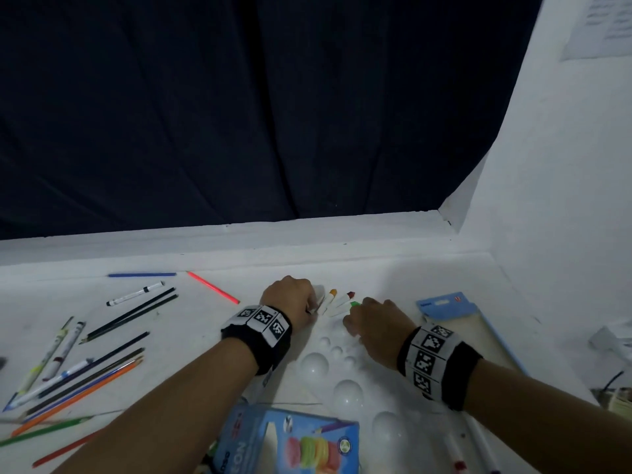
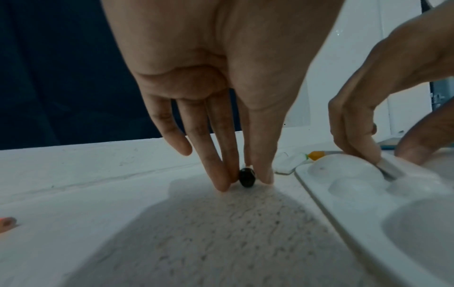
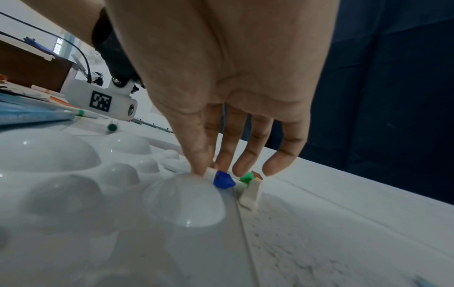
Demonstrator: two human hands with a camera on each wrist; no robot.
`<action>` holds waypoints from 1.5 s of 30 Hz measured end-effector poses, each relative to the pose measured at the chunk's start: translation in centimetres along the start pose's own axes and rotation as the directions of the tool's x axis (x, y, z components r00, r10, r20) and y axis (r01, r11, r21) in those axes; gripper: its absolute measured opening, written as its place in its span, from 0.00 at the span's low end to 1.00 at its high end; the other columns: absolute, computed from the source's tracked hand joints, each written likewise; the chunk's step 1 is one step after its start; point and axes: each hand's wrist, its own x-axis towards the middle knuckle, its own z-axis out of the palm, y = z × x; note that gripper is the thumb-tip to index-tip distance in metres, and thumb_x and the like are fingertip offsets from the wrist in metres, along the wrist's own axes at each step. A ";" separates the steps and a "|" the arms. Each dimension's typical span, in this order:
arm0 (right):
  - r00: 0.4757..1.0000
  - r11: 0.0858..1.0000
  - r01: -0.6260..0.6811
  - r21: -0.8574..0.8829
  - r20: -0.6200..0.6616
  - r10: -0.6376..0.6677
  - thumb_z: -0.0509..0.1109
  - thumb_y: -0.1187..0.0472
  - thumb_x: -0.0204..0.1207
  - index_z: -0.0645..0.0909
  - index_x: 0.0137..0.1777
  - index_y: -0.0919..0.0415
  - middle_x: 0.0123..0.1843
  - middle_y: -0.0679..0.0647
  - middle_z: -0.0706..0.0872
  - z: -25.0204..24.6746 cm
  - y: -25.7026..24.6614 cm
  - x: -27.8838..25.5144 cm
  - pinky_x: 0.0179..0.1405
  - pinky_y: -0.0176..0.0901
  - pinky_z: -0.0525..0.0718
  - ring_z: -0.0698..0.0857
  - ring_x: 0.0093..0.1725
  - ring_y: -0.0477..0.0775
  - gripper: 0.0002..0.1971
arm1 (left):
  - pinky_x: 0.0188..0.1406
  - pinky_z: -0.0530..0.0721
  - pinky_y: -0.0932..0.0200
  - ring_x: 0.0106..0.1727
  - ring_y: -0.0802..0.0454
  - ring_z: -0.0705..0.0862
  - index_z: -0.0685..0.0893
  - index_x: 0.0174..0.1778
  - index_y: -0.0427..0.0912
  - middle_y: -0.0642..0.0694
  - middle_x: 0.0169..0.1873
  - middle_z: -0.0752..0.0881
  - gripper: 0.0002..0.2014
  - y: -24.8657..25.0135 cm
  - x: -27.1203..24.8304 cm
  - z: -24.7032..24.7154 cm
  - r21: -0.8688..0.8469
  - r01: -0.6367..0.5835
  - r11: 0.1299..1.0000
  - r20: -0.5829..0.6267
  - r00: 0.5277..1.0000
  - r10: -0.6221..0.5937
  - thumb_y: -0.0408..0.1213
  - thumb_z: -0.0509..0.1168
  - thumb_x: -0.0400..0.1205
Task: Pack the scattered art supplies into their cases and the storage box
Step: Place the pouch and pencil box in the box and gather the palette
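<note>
Here, small paint tubes (image 1: 337,302) with coloured caps lie in a fan on the white table (image 1: 205,336), at the far end of the white palette (image 1: 345,395). Left hand (image 1: 290,297): thumb and fingers pinch a black-capped tube (image 2: 247,177) against the table. Right hand (image 1: 374,323): thumb and forefinger pinch a blue-capped tube (image 3: 222,179) at the palette's edge. Pencils and markers (image 1: 85,364) lie scattered well to the left; a blue box (image 1: 290,439) sits nearest the person. Risk: small, round tubes may slip from fingertip pinches or knock neighbours away. The tube count is unclear under the hands; no storage box can be identified.
</note>
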 end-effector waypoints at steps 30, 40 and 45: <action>0.975 0.264 0.160 0.951 -0.194 0.107 0.74 0.67 0.71 0.84 0.46 0.50 0.39 0.47 0.83 -2.6 -23.0 -5.3 0.33 0.38 0.77 0.89 0.36 0.55 0.10 | 0.52 0.85 0.62 0.44 0.49 0.89 0.92 0.51 0.50 0.37 0.38 0.91 0.13 -17.2 -33.3 -2.7 -0.906 -0.117 0.406 -0.244 0.930 -0.275 0.33 0.76 0.72; 0.999 0.460 0.042 0.887 -0.025 -0.044 0.72 0.64 0.77 0.83 0.53 0.58 0.44 0.48 0.85 0.4 -32.4 -4.1 0.46 0.56 0.89 0.89 0.41 0.55 0.07 | 0.42 0.85 0.67 0.38 0.61 0.89 0.92 0.54 0.53 0.58 0.36 0.91 0.10 -22.5 -35.1 1.1 -0.693 -0.028 0.720 -0.048 0.999 -0.008 0.39 0.75 0.78; 0.996 0.527 -0.019 0.850 0.062 -0.064 0.72 0.63 0.78 0.82 0.53 0.53 0.48 0.49 0.84 0.7 -33.9 -3.7 0.46 0.43 0.89 0.85 0.42 0.47 0.07 | 0.41 0.75 0.78 0.40 0.64 0.83 0.90 0.56 0.55 0.58 0.43 0.88 0.11 -22.4 -34.0 2.4 -0.383 -0.111 0.917 -0.054 0.994 0.097 0.48 0.73 0.79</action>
